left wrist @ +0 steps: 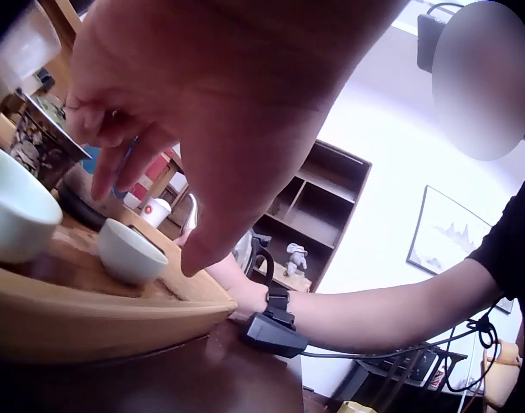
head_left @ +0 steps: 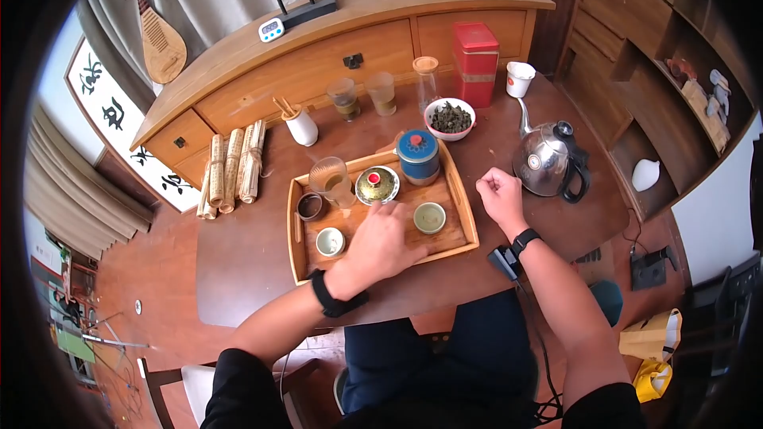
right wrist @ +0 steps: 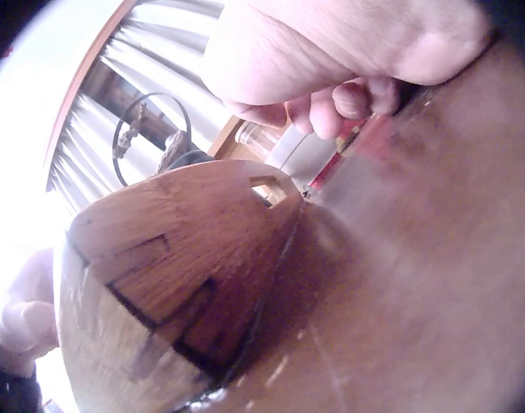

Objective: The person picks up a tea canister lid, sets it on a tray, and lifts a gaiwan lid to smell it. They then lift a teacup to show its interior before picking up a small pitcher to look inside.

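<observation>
Over the wooden tray, my left hand hangs with loosely bent fingers, nothing visibly held. Its fingertips are just in front of the lidded bowl with a red knob; contact cannot be told. In the left wrist view the thumb of my left hand points down beside a small pale cup. That cup holds pale liquid; another white cup sits left of the hand. My right hand, loosely curled and empty, is at the table between tray and kettle. Its curled fingers show in the right wrist view.
On the tray are a glass pitcher, a dark cup and a blue canister. Behind it stand a bowl of tea leaves, a red tin, two glasses and a white utensil vase. Bamboo rolls lie left.
</observation>
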The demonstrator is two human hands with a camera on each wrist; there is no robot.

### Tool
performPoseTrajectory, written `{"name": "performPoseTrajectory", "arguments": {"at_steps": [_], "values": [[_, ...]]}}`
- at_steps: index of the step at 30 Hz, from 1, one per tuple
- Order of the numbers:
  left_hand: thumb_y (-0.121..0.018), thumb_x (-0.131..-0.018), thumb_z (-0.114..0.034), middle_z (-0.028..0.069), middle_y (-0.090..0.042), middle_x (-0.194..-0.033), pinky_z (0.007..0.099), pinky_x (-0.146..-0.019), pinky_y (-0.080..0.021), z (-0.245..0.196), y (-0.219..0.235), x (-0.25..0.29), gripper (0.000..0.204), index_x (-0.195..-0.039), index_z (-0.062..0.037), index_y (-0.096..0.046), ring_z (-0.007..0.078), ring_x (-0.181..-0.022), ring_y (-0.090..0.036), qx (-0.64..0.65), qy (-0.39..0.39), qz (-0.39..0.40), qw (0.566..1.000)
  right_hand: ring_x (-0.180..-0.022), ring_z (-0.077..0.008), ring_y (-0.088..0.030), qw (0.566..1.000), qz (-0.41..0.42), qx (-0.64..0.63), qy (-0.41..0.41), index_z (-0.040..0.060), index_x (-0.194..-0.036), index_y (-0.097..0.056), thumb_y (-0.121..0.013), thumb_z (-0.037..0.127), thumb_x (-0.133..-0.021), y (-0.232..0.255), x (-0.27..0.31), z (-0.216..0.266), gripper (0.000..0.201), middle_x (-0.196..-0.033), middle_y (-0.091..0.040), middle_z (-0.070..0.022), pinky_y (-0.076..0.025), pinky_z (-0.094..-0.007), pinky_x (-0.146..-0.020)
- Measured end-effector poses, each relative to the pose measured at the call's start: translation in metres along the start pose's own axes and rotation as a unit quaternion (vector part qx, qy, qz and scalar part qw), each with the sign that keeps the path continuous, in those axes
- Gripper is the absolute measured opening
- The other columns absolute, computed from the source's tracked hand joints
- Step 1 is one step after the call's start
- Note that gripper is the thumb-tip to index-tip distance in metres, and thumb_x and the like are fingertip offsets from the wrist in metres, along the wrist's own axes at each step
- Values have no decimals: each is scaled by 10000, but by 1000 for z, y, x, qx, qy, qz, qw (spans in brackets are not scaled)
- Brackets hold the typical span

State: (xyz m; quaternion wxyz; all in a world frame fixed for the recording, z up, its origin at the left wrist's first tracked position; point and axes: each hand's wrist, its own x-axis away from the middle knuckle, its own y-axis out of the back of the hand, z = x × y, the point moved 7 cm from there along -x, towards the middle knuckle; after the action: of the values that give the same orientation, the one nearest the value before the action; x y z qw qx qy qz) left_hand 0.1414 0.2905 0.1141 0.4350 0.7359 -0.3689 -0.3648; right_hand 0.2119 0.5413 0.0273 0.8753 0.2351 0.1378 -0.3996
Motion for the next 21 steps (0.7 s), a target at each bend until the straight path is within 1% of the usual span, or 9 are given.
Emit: {"name": "performPoseTrajectory", "arguments": {"at_steps": [3,7,9,10,12,15,16,18,21], "values": [[-848,-739,-313,266,-654,-1134,469,-996,-504,-6,-23,-19,705,-1276,67,-593,416,-1123,-601,16,45,71,996,-520,-74,-568,1000,-1,-12,-13,-23,-723,-632,-701,85,-832,0,1,0,168,-567,-615,-62,-454,-267,-519],[-838,-741,-301,272,-652,-1113,463,-978,-520,-3,-35,-28,673,-1257,67,-614,416,-1088,-620,7,44,45,998,-519,-71,-561,1000,1,-12,-13,-20,-719,-625,-704,82,-833,0,1,-1,173,-566,-615,-60,-447,-263,-517],[-839,-717,-285,273,-649,-1100,453,-935,-545,-2,-37,-30,602,-1178,62,-668,412,-1027,-643,21,48,45,998,-519,-71,-561,1000,0,-9,-10,-21,-718,-624,-704,80,-834,1,1,0,173,-566,-614,-60,-446,-264,-516],[-839,-717,-285,273,-649,-1100,453,-935,-545,-2,-35,-30,602,-1178,62,-668,412,-1027,-643,21,50,46,997,-519,-71,-561,1000,-2,-5,-6,-21,-718,-623,-703,78,-835,1,1,1,173,-566,-614,-60,-444,-264,-515],[-839,-708,-278,272,-643,-1067,451,-933,-547,-5,-30,-28,539,-1057,97,-672,413,-1043,-636,32,42,45,998,-519,-71,-561,1000,-1,-7,-6,-21,-718,-623,-702,76,-836,1,2,1,171,-566,-614,-59,-443,-264,-513],[-863,-675,-292,275,-683,-997,449,-867,-574,-8,-16,-24,529,-1017,76,-698,396,-958,-688,43,17,-6,999,-519,-72,-562,1000,-2,-11,-3,-20,-719,-624,-701,74,-836,1,1,0,169,-568,-615,-58,-444,-263,-513],[-863,-675,-292,275,-683,-997,449,-867,-574,-9,-10,-21,529,-1017,76,-698,396,-958,-688,41,20,-6,999,-520,-72,-563,1000,-3,-10,-3,-20,-720,-624,-701,73,-836,1,1,-1,167,-569,-615,-57,-445,-262,-513],[-867,-669,-302,268,-718,-912,434,-813,-590,0,3,-11,543,-1051,50,-709,377,-875,-727,113,108,15,988,-521,-72,-565,1000,-1,-14,-7,-21,-722,-625,-701,69,-835,0,0,-2,163,-569,-616,-57,-449,-261,-517],[-864,-673,-298,249,-735,-877,412,-789,-595,10,33,8,540,-1072,33,-713,359,-838,-745,127,113,-19,985,-528,-66,-567,1000,-1,-16,-8,-24,-718,-621,-694,59,-836,0,0,-1,162,-569,-614,-56,-452,-259,-521]]}}
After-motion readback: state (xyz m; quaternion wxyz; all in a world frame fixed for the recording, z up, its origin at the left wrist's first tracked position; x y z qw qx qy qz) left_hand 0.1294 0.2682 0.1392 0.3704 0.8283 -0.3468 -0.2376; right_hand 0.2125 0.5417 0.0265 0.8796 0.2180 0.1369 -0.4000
